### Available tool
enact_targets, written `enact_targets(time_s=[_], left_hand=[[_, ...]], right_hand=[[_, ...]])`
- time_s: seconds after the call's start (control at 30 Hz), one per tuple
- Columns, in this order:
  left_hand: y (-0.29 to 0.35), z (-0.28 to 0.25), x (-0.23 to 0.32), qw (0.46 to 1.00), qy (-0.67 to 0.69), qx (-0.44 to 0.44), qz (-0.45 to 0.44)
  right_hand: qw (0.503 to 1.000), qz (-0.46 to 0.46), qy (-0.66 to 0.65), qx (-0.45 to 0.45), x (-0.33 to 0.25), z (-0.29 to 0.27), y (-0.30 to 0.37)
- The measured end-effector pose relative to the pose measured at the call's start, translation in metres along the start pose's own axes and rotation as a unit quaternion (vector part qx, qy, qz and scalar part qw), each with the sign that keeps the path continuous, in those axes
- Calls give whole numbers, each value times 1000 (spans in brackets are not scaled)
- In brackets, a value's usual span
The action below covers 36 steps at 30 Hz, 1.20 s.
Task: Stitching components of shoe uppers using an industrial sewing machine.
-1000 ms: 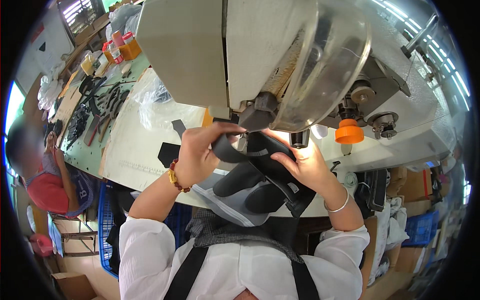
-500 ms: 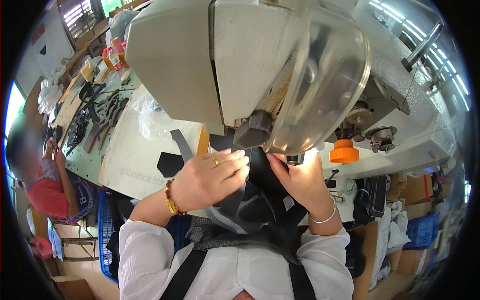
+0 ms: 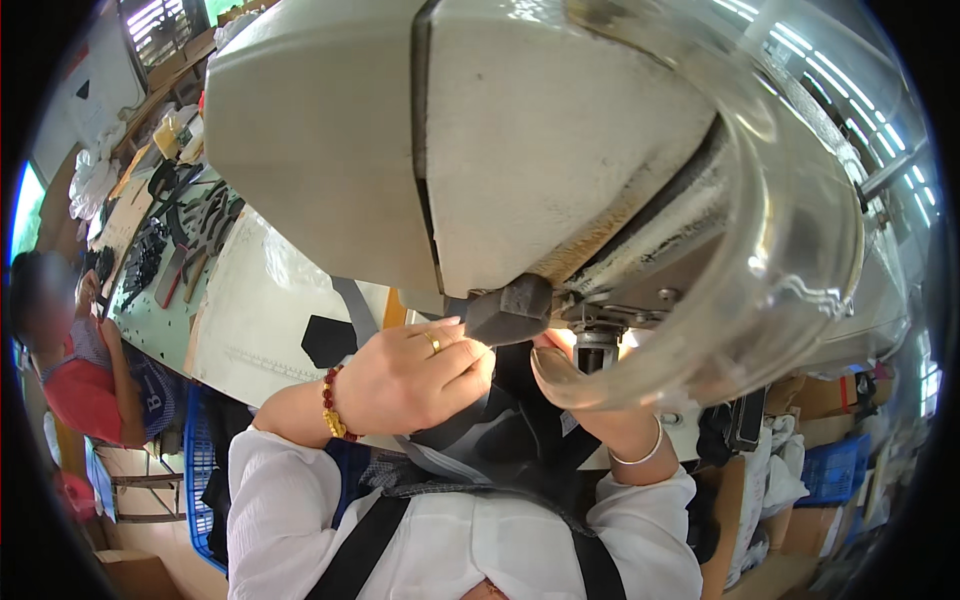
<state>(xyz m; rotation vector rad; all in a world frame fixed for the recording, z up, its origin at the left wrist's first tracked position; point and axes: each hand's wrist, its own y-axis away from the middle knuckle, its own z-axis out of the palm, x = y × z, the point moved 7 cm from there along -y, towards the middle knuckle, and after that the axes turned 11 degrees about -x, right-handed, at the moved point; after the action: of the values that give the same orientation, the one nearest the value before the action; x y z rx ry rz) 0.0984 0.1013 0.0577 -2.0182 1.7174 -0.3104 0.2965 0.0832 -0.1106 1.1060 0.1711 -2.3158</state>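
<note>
A large cream sewing machine head [image 3: 560, 130] with a clear curved guard [image 3: 800, 290] fills the upper middle. Below it, black sheet material [image 3: 510, 375] runs down over my lap, its near part folded. At the material's left side, my left hand [image 3: 425, 375] is closed with fingers curled together, the tips beside the dark angular machine part [image 3: 510, 310]. My right hand [image 3: 575, 385] pinches the material from the right, thumb uppermost; the guard and machine cover some of its fingers. The spot where the material meets the machine is hidden.
A black cut piece [image 3: 328, 341] and a grey strip [image 3: 355, 305] lie on the white table [image 3: 250, 325]. At far left another person [image 3: 85, 370] works beside a green bench [image 3: 175, 330] with dark parts. Blue crates [image 3: 205, 470] stand low at the left and right.
My view has come closer to the machine, which now looks larger and covers more of my right hand. My left fingers are more curled, and both hands stay at the black material.
</note>
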Motion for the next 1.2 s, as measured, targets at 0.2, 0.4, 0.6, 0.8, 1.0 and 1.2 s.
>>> enact_targets(time_s=[0.2, 0.4, 0.6, 0.8, 1.0, 1.2], left_hand=[[4, 6, -18, 998, -7, 21, -53], [9, 18, -22, 997, -5, 46, -56], [25, 23, -47, 973, 159, 23, -164], [22, 10, -48, 948, 251, 36, -192], [6, -3, -16, 995, 77, 48, -32], [9, 6, -18, 997, 47, 48, -48]], right_hand=[[30, 180, -963, -196, 5, -31, 8], [-234, 240, -933, -134, -33, 34, 20], [-400, 269, -858, -175, -58, 106, 19], [-302, 251, -902, -181, -54, 116, 19], [-222, 192, -926, -238, -52, 118, 15], [247, 97, -954, -139, -30, 99, -5]])
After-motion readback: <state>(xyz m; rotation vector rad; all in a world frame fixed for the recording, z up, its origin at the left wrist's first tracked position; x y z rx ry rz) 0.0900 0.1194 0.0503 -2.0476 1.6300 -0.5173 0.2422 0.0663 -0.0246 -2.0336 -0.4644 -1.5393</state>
